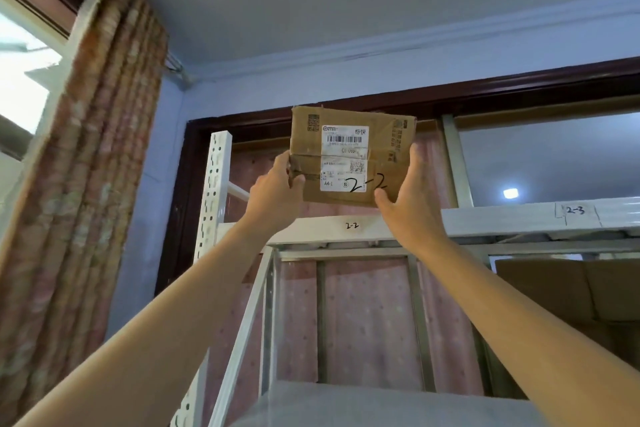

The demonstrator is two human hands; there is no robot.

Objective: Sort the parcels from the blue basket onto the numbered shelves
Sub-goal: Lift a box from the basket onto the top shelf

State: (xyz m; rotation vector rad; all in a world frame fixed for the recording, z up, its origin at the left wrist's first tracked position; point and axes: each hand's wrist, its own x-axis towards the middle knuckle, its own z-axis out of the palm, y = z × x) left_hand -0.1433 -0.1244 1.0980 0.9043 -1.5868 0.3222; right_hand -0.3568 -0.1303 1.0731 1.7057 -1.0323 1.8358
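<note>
I hold a brown cardboard parcel up high with both hands, its white label facing me with "2-2" handwritten on it. My left hand grips its left edge, thumb on the front. My right hand grips its right edge and lower corner. The parcel hangs just above the top white shelf, right over the shelf's "2-2" mark. A "2-3" mark sits further right on the same shelf edge. The blue basket is out of view.
A white perforated upright stands at the rack's left. Large brown boxes fill the shelf below on the right. A lower shelf board lies near me. A curtain and window are at left.
</note>
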